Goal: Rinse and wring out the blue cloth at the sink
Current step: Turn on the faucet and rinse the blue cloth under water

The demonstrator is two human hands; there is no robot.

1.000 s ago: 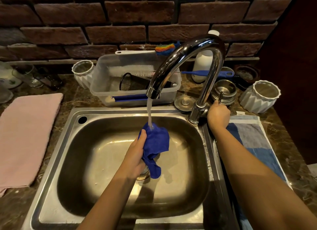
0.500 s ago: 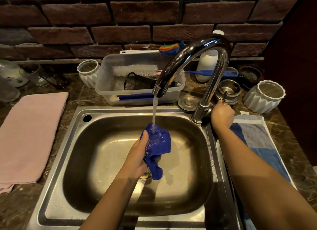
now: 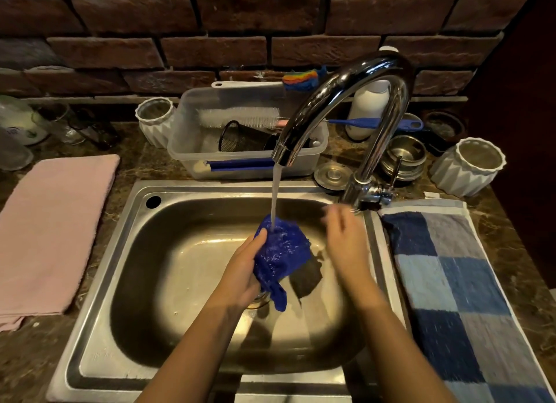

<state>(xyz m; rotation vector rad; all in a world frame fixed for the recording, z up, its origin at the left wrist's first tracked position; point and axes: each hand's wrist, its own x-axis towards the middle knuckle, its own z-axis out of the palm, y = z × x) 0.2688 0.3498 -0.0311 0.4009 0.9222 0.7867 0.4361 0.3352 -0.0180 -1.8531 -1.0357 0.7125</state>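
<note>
From my feed, right hand [image 3: 346, 243] over the stainless steel sink [image 3: 210, 189] blurred, fingertips I can't make out, fingers of left hand [image 3: 240, 270] hidden behind bunched blue cloth [image 3: 281, 252], sink's round metal drain [image 3: 261, 301] mostly covered, flat pink towel [image 3: 54, 222] left of sink cut off by the edge.

One steel sink [image 3: 103, 282], one chrome faucet [image 3: 346, 82], one blue cloth [image 3: 282, 252]. On the counter [image 3: 144, 162]: two towels [image 3: 54, 228] [image 3: 451, 282], two white fluted pots [image 3: 155, 118] [image 3: 469, 165], one clear plastic tub [image 3: 186, 150].

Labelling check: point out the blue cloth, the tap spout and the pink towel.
blue cloth [image 3: 281, 252], head view, wet bunched middle.
tap spout [image 3: 285, 153], head view, nozzle end.
pink towel [image 3: 57, 222], head view, flat middle.
</note>
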